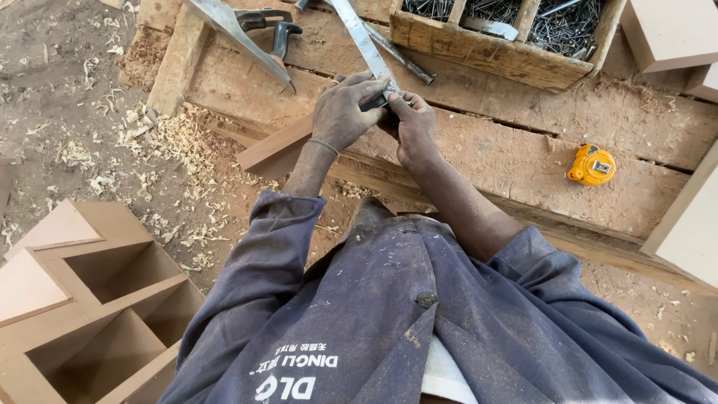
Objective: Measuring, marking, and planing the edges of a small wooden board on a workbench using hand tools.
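My left hand (342, 111) presses down on a brown board strip (271, 152) that sticks out over the front edge of the wooden workbench (523, 157). Its fingers also rest on the dark stock of a try square whose steel blade (362, 36) runs up and away from me. My right hand (413, 129) sits just beside it, fingertips pinched at the square's stock; whether it holds a pencil is hidden. Both forearms come out of blue work-coat sleeves.
A yellow tape measure (592, 165) lies on the bench to the right. A wooden box of nails (493, 52) stands at the back, a hand saw (247, 34) at the back left. A brown shelf unit (90, 299) stands lower left. Wood shavings (161, 150) cover the floor.
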